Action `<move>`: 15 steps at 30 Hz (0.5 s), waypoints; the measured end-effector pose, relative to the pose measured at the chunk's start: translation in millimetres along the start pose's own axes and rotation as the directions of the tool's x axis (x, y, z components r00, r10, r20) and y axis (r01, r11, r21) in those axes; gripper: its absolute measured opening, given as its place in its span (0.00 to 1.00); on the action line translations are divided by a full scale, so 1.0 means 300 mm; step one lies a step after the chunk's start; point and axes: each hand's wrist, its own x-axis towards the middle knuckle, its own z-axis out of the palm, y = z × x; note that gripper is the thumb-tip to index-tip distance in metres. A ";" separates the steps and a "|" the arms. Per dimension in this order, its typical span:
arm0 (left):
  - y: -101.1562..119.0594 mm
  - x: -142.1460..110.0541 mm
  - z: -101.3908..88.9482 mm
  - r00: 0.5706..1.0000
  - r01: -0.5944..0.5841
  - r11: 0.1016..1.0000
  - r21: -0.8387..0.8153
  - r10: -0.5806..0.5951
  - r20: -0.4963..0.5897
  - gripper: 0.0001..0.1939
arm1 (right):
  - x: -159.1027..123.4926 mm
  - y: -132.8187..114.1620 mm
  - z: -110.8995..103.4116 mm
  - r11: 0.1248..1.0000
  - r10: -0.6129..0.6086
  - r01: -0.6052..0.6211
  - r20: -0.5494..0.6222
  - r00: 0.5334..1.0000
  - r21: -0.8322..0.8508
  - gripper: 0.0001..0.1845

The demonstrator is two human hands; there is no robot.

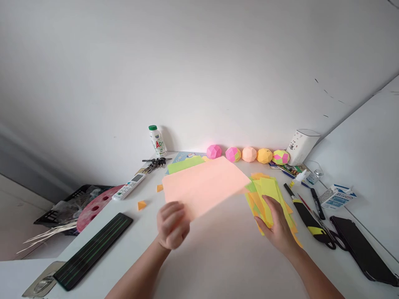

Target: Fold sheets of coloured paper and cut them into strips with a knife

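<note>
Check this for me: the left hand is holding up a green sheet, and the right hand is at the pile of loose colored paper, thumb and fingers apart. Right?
Not quite: the head view shows a peach sheet in the left hand, not a green one. The right hand is at the paper pile, thumb and fingers apart.

Green paper [185, 165] (lower part) hidden behind peach sheet [205, 187]

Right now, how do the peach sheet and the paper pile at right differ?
The peach sheet is held in the left hand; the paper pile lies on the table. The sheet is all one colour; the pile mixes yellow, green and orange. The sheet looks like one broad piece, while the pile has narrower, overlapping pieces. Both look like paper.
</note>
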 end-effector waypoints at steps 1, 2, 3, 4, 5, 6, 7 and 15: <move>0.029 0.000 -0.003 0.998 -0.048 0.998 -0.047 0.049 0.035 0.09 | -0.002 -0.010 0.001 1.000 0.021 -0.022 0.002 1.000 0.023 0.34; 0.060 -0.005 -0.005 0.994 -0.084 0.992 -0.090 0.090 0.068 0.09 | -0.005 -0.018 0.002 0.999 0.031 -0.031 -0.003 1.000 0.045 0.36; 0.090 -0.014 -0.005 0.990 -0.123 0.984 -0.128 0.131 0.060 0.09 | -0.010 -0.024 0.003 0.997 0.040 -0.039 -0.012 0.999 0.064 0.38; 0.120 -0.028 -0.005 0.988 -0.140 0.979 -0.149 0.148 0.047 0.10 | -0.014 -0.027 0.002 0.996 0.060 -0.059 -0.024 0.998 0.074 0.39; 0.148 -0.047 -0.006 0.987 -0.148 0.976 -0.159 0.156 0.033 0.10 | -0.018 -0.029 0.000 0.993 0.093 -0.090 -0.038 0.995 0.074 0.40; 0.172 -0.071 -0.009 0.988 -0.143 0.976 -0.166 0.150 0.029 0.10 | -0.020 -0.030 -0.004 0.990 0.129 -0.126 -0.048 0.990 0.067 0.39; 0.194 -0.099 -0.013 0.991 -0.123 0.978 -0.170 0.132 0.038 0.09 | -0.020 -0.032 -0.011 0.988 0.148 -0.145 -0.063 0.987 0.055 0.38; 0.247 -0.246 -0.033 0.970 0.128 0.959 -0.252 -0.068 0.233 0.10 | -0.007 -0.062 -0.075 0.944 -0.214 0.248 -0.167 0.962 0.219 0.20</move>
